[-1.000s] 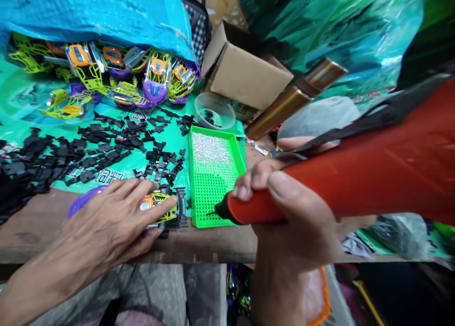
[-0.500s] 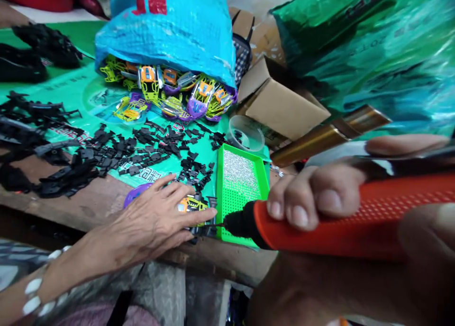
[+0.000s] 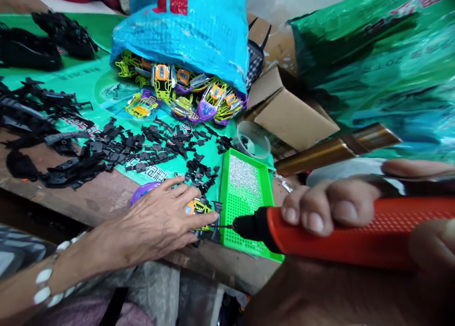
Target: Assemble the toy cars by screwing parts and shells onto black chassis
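My left hand lies flat, fingers spread, pressing a purple, yellow and orange toy car down on the wooden bench near its front edge. My right hand is wrapped round an orange electric screwdriver held close to the camera. Its black tip and bit point left at the car's black end piece, just past my left fingertips. A green perforated tray holding a heap of small silver screws sits right beside the car.
Several loose black plastic parts are scattered over a green sheet. A blue bag spills more toy cars. A clear plastic cup, a cardboard box, a gold tube and a large green bag stand behind.
The view swung left and up. The screwdriver bit moved from over the green tray's corner leftward to the car's end, and my left hand stayed pressed on the car.
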A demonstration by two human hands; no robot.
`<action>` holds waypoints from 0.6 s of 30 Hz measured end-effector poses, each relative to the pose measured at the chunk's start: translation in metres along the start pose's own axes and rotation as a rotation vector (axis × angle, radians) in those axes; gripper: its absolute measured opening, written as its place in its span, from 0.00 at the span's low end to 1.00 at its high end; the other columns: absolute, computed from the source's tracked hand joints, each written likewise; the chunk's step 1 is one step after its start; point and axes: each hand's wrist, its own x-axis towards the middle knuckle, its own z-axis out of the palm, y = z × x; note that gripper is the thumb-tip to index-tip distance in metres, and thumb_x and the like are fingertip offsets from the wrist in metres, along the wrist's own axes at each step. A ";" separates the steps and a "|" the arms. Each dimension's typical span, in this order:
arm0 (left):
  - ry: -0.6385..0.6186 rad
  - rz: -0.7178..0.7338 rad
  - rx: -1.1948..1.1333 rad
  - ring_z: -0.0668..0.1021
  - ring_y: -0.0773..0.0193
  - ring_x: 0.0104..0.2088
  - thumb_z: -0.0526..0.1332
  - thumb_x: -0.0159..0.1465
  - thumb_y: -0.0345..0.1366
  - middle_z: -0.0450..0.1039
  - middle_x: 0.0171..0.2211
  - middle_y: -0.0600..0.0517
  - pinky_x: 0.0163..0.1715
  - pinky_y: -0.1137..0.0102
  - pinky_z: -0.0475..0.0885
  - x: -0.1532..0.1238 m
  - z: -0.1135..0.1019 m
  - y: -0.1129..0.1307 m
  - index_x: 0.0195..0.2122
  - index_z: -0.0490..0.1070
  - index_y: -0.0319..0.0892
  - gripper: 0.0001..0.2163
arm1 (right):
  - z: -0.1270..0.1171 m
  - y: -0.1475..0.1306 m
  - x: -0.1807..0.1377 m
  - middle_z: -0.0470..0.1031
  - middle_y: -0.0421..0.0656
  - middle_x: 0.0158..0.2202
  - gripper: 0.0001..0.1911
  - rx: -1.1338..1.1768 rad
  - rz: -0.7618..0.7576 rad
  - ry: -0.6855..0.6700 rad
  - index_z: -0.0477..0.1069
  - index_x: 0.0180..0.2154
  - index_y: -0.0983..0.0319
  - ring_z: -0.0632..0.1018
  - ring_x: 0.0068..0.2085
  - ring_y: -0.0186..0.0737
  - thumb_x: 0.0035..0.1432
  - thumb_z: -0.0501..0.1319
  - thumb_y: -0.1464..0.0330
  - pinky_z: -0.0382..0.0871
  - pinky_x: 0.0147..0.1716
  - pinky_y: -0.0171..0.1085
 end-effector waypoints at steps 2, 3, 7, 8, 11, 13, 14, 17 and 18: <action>-0.001 0.002 0.005 0.73 0.50 0.54 0.56 0.68 0.40 0.71 0.51 0.46 0.55 0.50 0.66 0.002 -0.003 0.001 0.60 0.62 0.55 0.19 | 0.000 0.000 -0.002 0.63 0.34 0.21 0.15 -0.006 -0.002 -0.018 0.73 0.36 0.51 0.67 0.19 0.36 0.45 0.71 0.60 0.67 0.17 0.44; -0.004 0.003 0.006 0.73 0.50 0.53 0.56 0.68 0.40 0.71 0.51 0.46 0.54 0.50 0.67 0.003 -0.004 0.002 0.60 0.63 0.55 0.18 | 0.000 -0.001 -0.003 0.63 0.34 0.22 0.14 -0.004 -0.004 -0.021 0.74 0.36 0.51 0.66 0.19 0.36 0.45 0.70 0.60 0.67 0.17 0.44; -0.018 -0.004 0.019 0.75 0.49 0.50 0.54 0.69 0.37 0.73 0.48 0.46 0.50 0.51 0.71 0.005 -0.010 0.005 0.57 0.67 0.53 0.16 | -0.001 -0.002 -0.005 0.64 0.34 0.22 0.11 0.027 0.011 0.012 0.74 0.36 0.53 0.66 0.20 0.35 0.49 0.70 0.62 0.69 0.18 0.43; -0.016 -0.007 0.026 0.75 0.49 0.50 0.54 0.69 0.37 0.74 0.48 0.46 0.50 0.51 0.71 0.005 -0.010 0.005 0.57 0.67 0.53 0.16 | -0.001 -0.002 -0.005 0.65 0.33 0.22 0.11 0.031 0.017 0.016 0.74 0.36 0.53 0.66 0.20 0.35 0.49 0.70 0.63 0.69 0.19 0.43; -0.030 -0.017 0.035 0.75 0.49 0.51 0.54 0.68 0.37 0.74 0.49 0.46 0.53 0.50 0.69 0.006 -0.011 0.006 0.58 0.66 0.54 0.17 | -0.001 0.001 -0.006 0.65 0.33 0.23 0.11 0.038 0.015 0.003 0.74 0.37 0.52 0.67 0.20 0.34 0.50 0.71 0.62 0.69 0.20 0.42; -0.042 -0.018 0.038 0.75 0.49 0.50 0.54 0.68 0.37 0.74 0.49 0.46 0.53 0.49 0.69 0.007 -0.010 0.006 0.59 0.66 0.54 0.18 | -0.002 0.004 -0.007 0.65 0.33 0.23 0.12 0.054 0.026 -0.003 0.74 0.38 0.51 0.68 0.21 0.34 0.51 0.70 0.60 0.69 0.20 0.42; -0.047 -0.018 0.035 0.75 0.49 0.50 0.54 0.68 0.37 0.74 0.49 0.46 0.53 0.48 0.69 0.007 -0.010 0.006 0.59 0.66 0.54 0.18 | -0.002 0.006 -0.007 0.65 0.33 0.24 0.13 0.065 0.038 -0.006 0.74 0.39 0.50 0.69 0.21 0.34 0.50 0.71 0.59 0.69 0.21 0.42; -0.047 -0.021 0.018 0.75 0.48 0.50 0.54 0.68 0.37 0.74 0.48 0.45 0.51 0.48 0.70 0.008 -0.010 0.006 0.58 0.67 0.54 0.18 | -0.003 0.009 -0.008 0.65 0.33 0.24 0.16 0.092 0.037 0.014 0.74 0.40 0.50 0.69 0.22 0.34 0.49 0.72 0.59 0.69 0.22 0.41; -0.048 -0.024 0.012 0.75 0.48 0.51 0.55 0.68 0.37 0.74 0.48 0.45 0.51 0.48 0.70 0.008 -0.010 0.005 0.58 0.67 0.54 0.18 | -0.003 0.010 -0.008 0.65 0.33 0.24 0.15 0.099 0.031 0.023 0.74 0.40 0.50 0.68 0.22 0.34 0.49 0.72 0.60 0.68 0.22 0.40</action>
